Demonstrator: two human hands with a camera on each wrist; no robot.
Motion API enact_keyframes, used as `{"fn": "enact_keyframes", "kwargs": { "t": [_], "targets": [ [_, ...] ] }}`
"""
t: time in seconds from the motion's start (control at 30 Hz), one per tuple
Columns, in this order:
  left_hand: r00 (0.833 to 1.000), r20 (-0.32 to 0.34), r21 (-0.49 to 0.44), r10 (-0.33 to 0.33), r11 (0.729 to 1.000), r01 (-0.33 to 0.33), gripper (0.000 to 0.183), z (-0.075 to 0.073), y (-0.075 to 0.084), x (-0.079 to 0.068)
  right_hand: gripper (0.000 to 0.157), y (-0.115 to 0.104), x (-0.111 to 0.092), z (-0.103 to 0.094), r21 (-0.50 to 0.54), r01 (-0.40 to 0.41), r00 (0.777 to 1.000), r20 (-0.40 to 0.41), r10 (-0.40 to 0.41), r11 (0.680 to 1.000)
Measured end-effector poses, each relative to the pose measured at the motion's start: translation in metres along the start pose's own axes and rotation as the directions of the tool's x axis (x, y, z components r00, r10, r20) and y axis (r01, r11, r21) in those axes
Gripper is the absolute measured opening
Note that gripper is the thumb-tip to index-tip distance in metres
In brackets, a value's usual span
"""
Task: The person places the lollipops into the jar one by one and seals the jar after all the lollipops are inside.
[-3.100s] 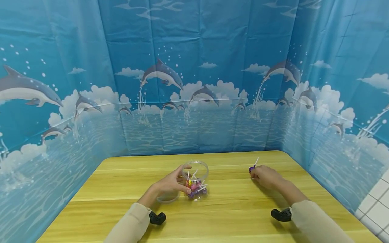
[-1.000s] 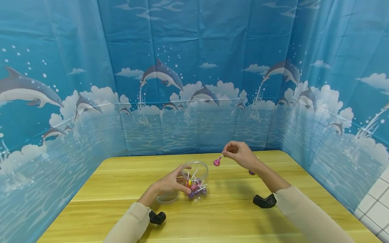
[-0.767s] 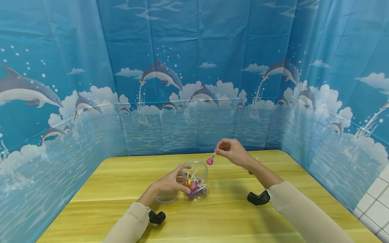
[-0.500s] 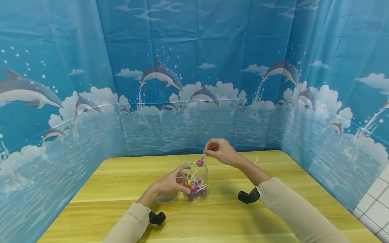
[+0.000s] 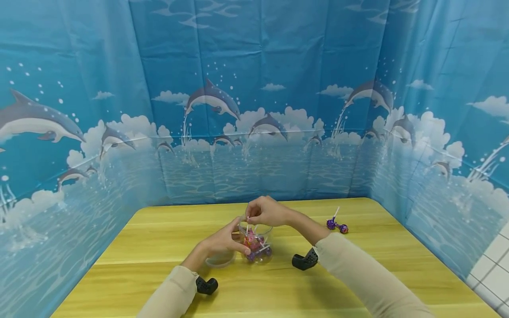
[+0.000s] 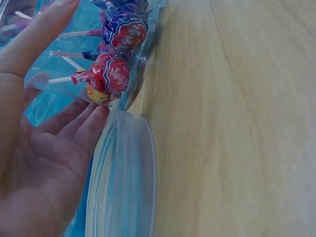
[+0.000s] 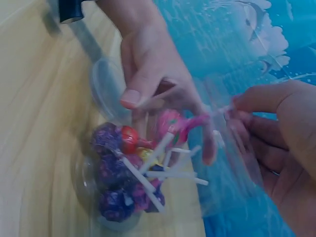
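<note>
A clear plastic jar (image 5: 272, 232) stands upright on the table with several wrapped lollipops (image 7: 112, 170) inside, mostly purple, plus red and yellow. My left hand (image 5: 222, 242) holds the jar from its left side, thumb in front and fingers behind. At the jar's mouth is my right hand (image 5: 268, 212), its thumb and finger pinching the stick of a pink lollipop (image 7: 172, 124). The candy end hangs head-down inside the jar, above or against the others; contact is unclear. In the right wrist view the scene is slightly blurred.
A round clear lid (image 6: 131, 173) lies beside the jar, partly under my left hand. Two purple lollipops (image 5: 336, 225) lie on the right of the wooden table (image 5: 159, 247). A blue dolphin curtain (image 5: 254, 168) hangs behind the table's far edge.
My right hand has left the purple lollipops at right and brought a pink lollipop leftward, then down into the jar. My left hand has stayed on the jar.
</note>
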State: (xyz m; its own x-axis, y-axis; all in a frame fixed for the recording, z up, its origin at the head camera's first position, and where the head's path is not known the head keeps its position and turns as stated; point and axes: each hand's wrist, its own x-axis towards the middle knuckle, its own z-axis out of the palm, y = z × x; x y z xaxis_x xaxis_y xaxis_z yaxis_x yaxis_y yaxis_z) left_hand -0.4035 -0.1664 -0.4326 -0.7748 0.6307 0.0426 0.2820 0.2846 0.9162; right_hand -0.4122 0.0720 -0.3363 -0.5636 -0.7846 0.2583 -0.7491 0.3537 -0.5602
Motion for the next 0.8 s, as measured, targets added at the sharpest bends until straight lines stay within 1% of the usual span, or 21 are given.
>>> {"fn": "enact_keyframes", "kwargs": {
  "t": [0.03,0.13,0.23,0.27,0.37,0.57,0.7,0.8],
  "targets": [
    [1.0,0.002,-0.006,-0.004,1.0,0.004,0.101,0.0,0.0,0.0,0.006,0.0,0.001,0.002,-0.017,0.006,1.0,0.028,-0.006,1.0],
    [1.0,0.019,-0.023,0.013,1.0,-0.012,0.098,0.0,0.001,0.0,0.007,-0.001,0.003,0.006,-0.069,0.018,0.996,0.088,-0.011,0.997],
    [0.999,0.03,-0.029,0.031,0.999,-0.03,0.094,0.0,0.001,0.001,0.009,-0.003,0.005,0.008,-0.102,0.02,0.994,0.11,-0.008,0.995],
    [0.999,0.03,-0.027,0.036,0.999,-0.035,0.093,0.0,0.001,0.001,0.01,-0.003,0.005,0.008,-0.102,0.018,0.994,0.108,-0.006,0.995],
    [0.999,0.026,-0.023,0.032,0.999,-0.031,0.098,0.0,0.002,0.001,0.011,-0.002,0.005,0.007,-0.082,0.018,0.996,0.085,-0.011,0.996],
    [1.0,0.006,-0.009,-0.004,1.0,0.004,0.105,0.0,0.002,0.0,0.013,0.003,0.0,0.003,-0.007,0.029,0.999,0.021,-0.029,1.0],
    [1.0,-0.008,-0.007,-0.011,1.0,0.011,0.104,0.0,0.0,-0.001,0.014,0.004,-0.004,-0.002,0.035,0.016,1.0,-0.008,-0.016,0.999],
    [1.0,-0.006,0.001,0.002,1.0,-0.002,0.097,-0.001,0.0,0.001,0.015,0.005,-0.009,-0.007,0.032,-0.012,0.999,-0.034,0.013,0.999]
  ]
}}
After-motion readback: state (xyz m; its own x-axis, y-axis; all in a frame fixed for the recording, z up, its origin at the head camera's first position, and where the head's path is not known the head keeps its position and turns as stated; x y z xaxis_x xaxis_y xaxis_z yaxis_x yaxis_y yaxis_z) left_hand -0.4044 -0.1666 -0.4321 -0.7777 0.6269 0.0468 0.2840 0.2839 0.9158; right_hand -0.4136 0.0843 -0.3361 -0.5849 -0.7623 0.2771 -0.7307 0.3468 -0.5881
